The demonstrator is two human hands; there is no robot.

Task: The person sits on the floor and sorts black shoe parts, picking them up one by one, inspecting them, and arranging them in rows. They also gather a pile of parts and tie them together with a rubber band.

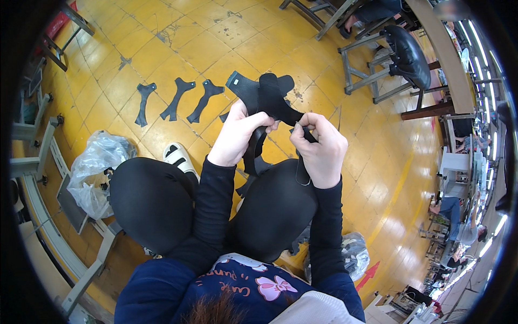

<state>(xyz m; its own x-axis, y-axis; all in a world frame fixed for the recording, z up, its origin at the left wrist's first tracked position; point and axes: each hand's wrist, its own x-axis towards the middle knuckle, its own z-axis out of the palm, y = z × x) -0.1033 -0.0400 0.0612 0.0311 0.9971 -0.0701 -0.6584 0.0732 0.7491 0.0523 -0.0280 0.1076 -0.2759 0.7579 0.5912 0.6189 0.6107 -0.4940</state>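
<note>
My left hand (237, 132) is closed on black fabric pieces (275, 100) with flared, forked ends, held up in front of my knees. One of their ends carries a small pale label. At the right edge of the fabric, the thumb and fingertips of my right hand (322, 151) pinch the black material. A thin dark loop (303, 184) hangs beneath this hand; I cannot tell what it is. More black strips hang between my hands, down by my right knee.
Similar black pieces, among them one piece (143, 105), lie in a row on the yellow tiled floor (189, 32). A clear plastic bag (100, 167) stands at left, another bag (353, 256) at lower right. A black-seated stool (407, 56) and tables stand at right; metal frames line the left. People sit farther off.
</note>
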